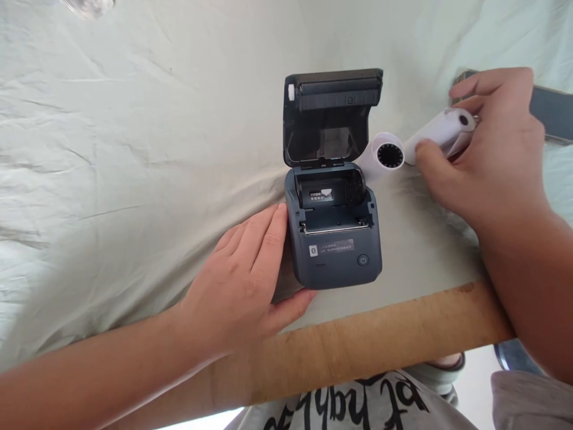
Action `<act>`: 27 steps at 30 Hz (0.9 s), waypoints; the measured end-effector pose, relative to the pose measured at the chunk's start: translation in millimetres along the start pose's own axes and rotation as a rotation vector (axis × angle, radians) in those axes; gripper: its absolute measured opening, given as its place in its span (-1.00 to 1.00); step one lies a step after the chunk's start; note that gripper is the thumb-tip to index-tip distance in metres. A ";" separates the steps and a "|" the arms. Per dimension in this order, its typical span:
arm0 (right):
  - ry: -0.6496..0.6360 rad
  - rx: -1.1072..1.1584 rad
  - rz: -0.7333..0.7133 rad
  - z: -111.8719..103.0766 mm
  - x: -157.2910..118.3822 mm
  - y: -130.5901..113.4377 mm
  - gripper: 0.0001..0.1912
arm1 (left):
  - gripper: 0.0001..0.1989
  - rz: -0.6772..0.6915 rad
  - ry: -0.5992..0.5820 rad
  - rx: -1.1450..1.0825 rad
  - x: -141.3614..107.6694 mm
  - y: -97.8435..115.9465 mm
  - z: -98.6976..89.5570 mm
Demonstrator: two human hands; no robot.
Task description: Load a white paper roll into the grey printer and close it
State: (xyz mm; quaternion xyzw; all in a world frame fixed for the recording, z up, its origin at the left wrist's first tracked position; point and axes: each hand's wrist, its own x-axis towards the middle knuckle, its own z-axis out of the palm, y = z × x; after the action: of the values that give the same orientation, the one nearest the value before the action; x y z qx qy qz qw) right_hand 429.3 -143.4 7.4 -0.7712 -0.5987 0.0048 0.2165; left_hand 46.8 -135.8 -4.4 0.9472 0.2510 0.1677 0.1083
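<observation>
A dark blue-grey label printer point(335, 263) lies on the cloth with its black lid point(331, 119) raised and its inner compartment exposed. My left hand point(244, 272) rests against the printer's left side, fingers together along the edge and thumb near its lower corner. To the right of the lid is a white roll point(380, 156) with a black toothed core end. My right hand point(492, 140) grips a second white roll point(443, 134) between thumb and fingers, close beside the first roll.
A dark flat box point(555, 113) lies behind my right hand. The wrinkled pale cloth point(134, 149) covers the surface up to a wooden edge point(380, 340) near my body. Something clear point(92, 6) sits at the top left.
</observation>
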 end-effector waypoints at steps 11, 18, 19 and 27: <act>0.012 0.051 -0.152 7.6 15.1 19.3 -0.62 | -0.16 -0.010 -0.010 -0.026 -0.1 -0.9 -0.7; 0.362 0.376 -0.388 8.3 -4.6 -6.1 -0.44 | -0.13 -0.017 0.006 -0.018 -2.1 1.9 2.8; 0.359 0.448 -0.382 3.9 -10.0 -17.8 -0.51 | -0.11 -0.017 0.000 -0.024 -2.1 1.6 2.9; 0.094 0.263 -0.858 -15.0 -31.5 -91.4 -0.75 | -0.07 -0.026 -0.018 -0.066 -2.2 -3.5 1.9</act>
State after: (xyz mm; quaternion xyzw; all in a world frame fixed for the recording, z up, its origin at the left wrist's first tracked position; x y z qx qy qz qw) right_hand 340.2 -160.1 44.0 -0.4184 -0.8482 -0.0445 0.3218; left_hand 44.2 -134.2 -7.8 0.9412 0.2568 0.1659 0.1439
